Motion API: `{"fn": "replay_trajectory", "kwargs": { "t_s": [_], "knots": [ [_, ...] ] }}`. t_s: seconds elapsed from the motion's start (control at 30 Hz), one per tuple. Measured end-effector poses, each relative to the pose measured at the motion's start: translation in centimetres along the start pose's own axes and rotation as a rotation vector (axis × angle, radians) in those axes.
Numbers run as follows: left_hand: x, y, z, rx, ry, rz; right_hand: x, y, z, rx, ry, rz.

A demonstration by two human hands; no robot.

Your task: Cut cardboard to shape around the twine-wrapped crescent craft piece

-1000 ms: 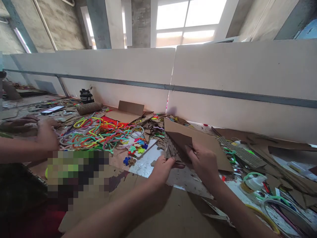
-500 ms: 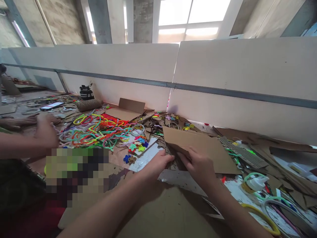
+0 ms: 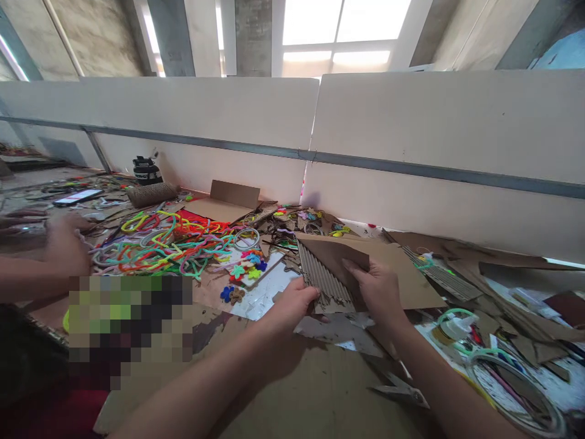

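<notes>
Probably peeling the top sheet (image 3: 340, 259) off the ridged cardboard (image 3: 322, 270), beyond the scissors (image 3: 398, 390), pinching the cardboard's edge in a nearly closed left hand (image 3: 296, 300) and the sheet in a nearly closed right hand (image 3: 380, 285), likely needing slow, careful pulling.

Person's L forearm (image 3: 219, 369) runs from near left toward far right, bare; L hand (image 3: 292, 306) pinches w/ thumb on top, tip pointing right. R forearm (image 3: 434, 372), also bare, slants from near right to far left; R hand (image 3: 381, 286) sits a bit farther, thumb pointing left, also pinching. Hands apart, approx. side by side.
</notes>
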State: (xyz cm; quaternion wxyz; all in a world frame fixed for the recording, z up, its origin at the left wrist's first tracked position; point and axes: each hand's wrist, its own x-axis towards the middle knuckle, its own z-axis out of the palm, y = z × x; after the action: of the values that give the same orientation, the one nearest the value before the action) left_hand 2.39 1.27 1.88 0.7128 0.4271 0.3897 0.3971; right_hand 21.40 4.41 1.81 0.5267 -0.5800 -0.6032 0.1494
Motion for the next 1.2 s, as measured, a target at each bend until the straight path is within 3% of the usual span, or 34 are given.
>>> {"fn": "replay_trajectory", "kwargs": {
  "t_s": [0.23,0.47,0.57,0.73,0.87,0.97,1.07,1.13,1.2],
  "knots": [
    [-0.2,0.5,0.9,-0.039,-0.014,0.025,1.5,1.0,-0.6,0.188,0.051,0.12],
    [-0.2,0.0,1.9,-0.092,0.013,0.016,2.7,2.3,-1.2,0.248,0.085,0.138],
    [0.2,-0.2,0.5,-0.111,-0.033,-0.004,2.4,1.4,-1.6,0.225,0.022,0.106],
    [1.4,1.1,-3.7,-0.129,-0.227,-0.078,1.2,-1.0,-2.1,0.115,-0.193,0.038],
    [2.1,2.0,-5.1,-0.161,-0.072,-0.092,0.6,-2.4,-2.5,0.037,-0.379,-0.007],
    [2.1,1.8,-4.6,-0.138,0.073,-0.108,0.4,-4.1,-3.5,-0.014,-0.559,-0.069],
    [1.4,1.5,-3.4,-0.111,0.117,-0.031,0.3,-6.3,-5.6,-0.267,-0.696,-0.181],
    [0.7,1.4,-2.5,-0.046,0.109,0.074,0.0,-7.4,-7.0,-0.461,-0.642,-0.236],
    [0.0,1.2,-1.6,0.033,0.114,0.173,-0.6,-8.3,-7.8,-0.633,-0.489,-0.297]
  ]
}}
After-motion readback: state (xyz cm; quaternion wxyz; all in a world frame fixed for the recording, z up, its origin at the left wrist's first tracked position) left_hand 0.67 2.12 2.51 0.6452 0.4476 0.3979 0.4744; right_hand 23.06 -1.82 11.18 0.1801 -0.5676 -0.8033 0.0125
